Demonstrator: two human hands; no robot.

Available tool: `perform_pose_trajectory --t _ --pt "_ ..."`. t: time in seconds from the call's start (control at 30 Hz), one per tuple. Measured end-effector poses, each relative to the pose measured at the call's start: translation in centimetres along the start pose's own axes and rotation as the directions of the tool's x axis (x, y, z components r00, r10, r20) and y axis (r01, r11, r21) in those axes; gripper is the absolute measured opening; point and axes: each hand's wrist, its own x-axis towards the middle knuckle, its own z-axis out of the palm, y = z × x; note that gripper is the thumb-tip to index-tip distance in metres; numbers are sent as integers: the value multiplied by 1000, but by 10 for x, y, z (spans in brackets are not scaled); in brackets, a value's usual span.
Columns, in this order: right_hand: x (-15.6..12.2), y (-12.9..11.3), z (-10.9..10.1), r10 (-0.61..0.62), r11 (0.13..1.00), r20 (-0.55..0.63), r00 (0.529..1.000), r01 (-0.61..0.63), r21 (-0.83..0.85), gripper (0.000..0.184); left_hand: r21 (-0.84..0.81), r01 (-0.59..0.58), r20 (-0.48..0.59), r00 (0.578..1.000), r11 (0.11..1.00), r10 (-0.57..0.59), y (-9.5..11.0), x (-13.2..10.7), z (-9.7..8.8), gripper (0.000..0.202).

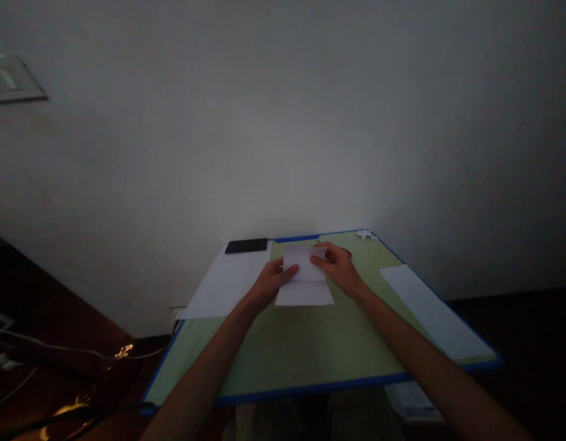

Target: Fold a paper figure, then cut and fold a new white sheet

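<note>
A small white sheet of paper point(305, 288) lies on a green board with a blue rim point(283, 349), its far part folded over toward me. My left hand point(269, 283) rests at the sheet's left edge, fingers together, thumb and fingertips on the fold. My right hand point(337, 264) comes in from the right, with its fingers pressed on the folded flap's top edge. A red object peeks out behind my right hand, mostly hidden.
A larger white sheet point(228, 282) lies at the board's left, a black phone point(246, 245) at its far edge. A long white paper strip point(432, 309) lies on the right. A small folded white paper shape point(366, 234) sits at the far corner. Cables point(81, 352) run over the dark floor on the left. A pale wall stands behind.
</note>
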Motion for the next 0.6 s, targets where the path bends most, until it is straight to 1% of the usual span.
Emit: perform_pose_trajectory --t 0.03,0.1,0.13,0.2,0.27,0.33,0.37,0.43,0.47,0.53,0.6 --pt "0 -1 0 -29 999 1 1000 29 -20 22 -4 1 -5 1000 1000 -1 0 0 1 46" --pt "0 -2 -2 -122 991 42 992 125 -58 15 -14 -1 -26 1000 1000 1 1 2 2 43" --pt "0 -2 -3 -176 980 74 982 182 -78 17 -26 -2 -49 999 1000 1 2 2 4 41" --pt "0 -1 -5 -268 951 131 954 284 -120 30 -78 3 -107 994 997 -12 4 4 6 37" --pt "1 2 -6 -321 927 166 932 345 -144 41 -167 32 -132 990 985 -55 8 5 7 35" --pt "1 4 -7 -342 920 179 922 368 -138 45 -255 85 -91 990 963 -112 12 5 5 38" --pt "1 6 -7 -346 919 182 920 372 -134 46 -280 106 -67 989 954 -130 14 5 4 44" --pt "2 8 -7 -350 916 184 919 376 -139 47 -269 146 -38 986 952 -162 14 5 1 59" --pt "2 8 -6 -352 914 181 918 379 -143 48 -246 141 -48 986 959 -157 13 6 0 61" --pt "2 9 -5 -348 919 176 921 372 -131 47 -196 75 -69 994 978 -90 9 7 -1 51" --pt "2 9 -5 -320 938 153 935 335 -84 44 -137 22 -53 998 990 -30 5 8 -2 41"
